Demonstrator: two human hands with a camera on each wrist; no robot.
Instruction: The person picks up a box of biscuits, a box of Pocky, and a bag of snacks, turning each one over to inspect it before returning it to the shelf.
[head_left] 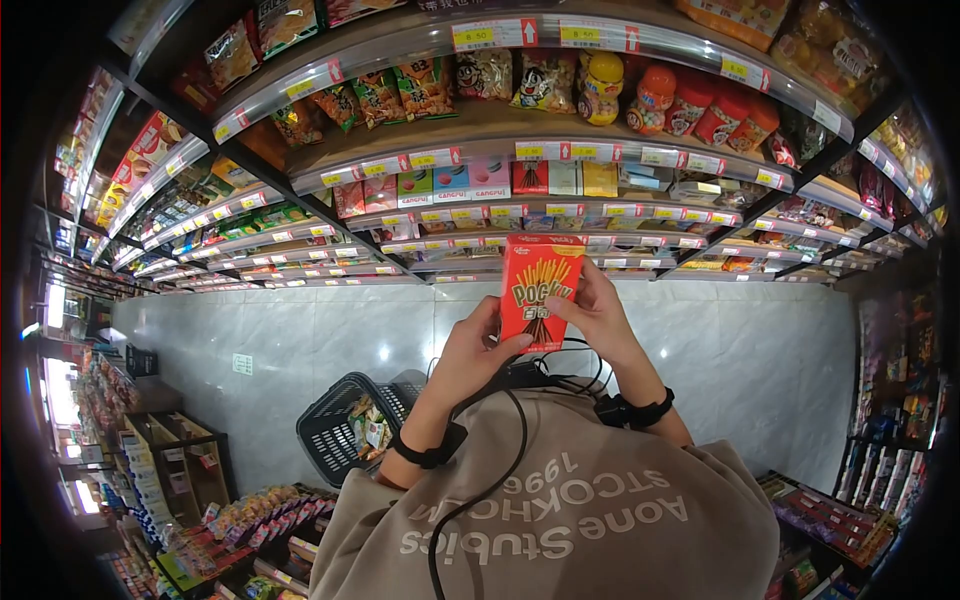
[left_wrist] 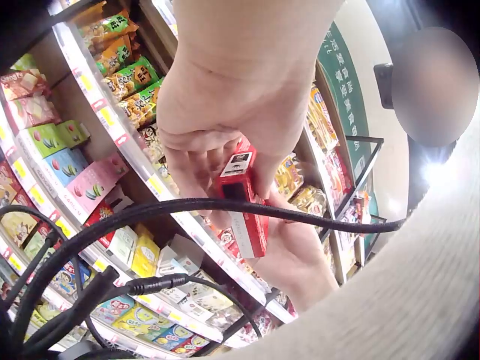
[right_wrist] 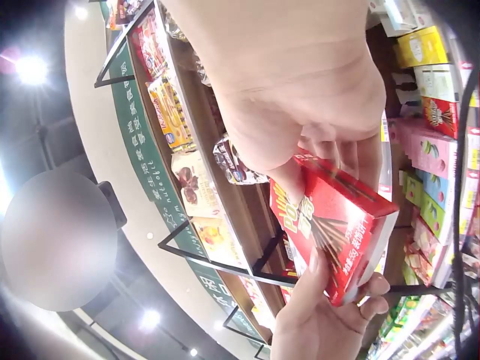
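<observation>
A red Pocky box point(head_left: 539, 290) is held upright in front of the snack shelves, chest high. My left hand point(head_left: 478, 352) grips its lower left edge, thumb across the front. My right hand point(head_left: 597, 312) holds its right side with fingers wrapped behind. In the left wrist view the Pocky box point(left_wrist: 244, 196) shows edge-on under the left hand point(left_wrist: 217, 112). The right wrist view shows the box point(right_wrist: 334, 225) from its face, the right hand point(right_wrist: 315, 112) above it and the other hand's fingers point(right_wrist: 330, 315) below.
Shelves point(head_left: 520, 215) packed with boxed and bagged snacks and price tags run ahead and to both sides. A black shopping basket point(head_left: 340, 420) with a few packets sits on the floor at lower left. More goods racks point(head_left: 250, 520) line the aisle below.
</observation>
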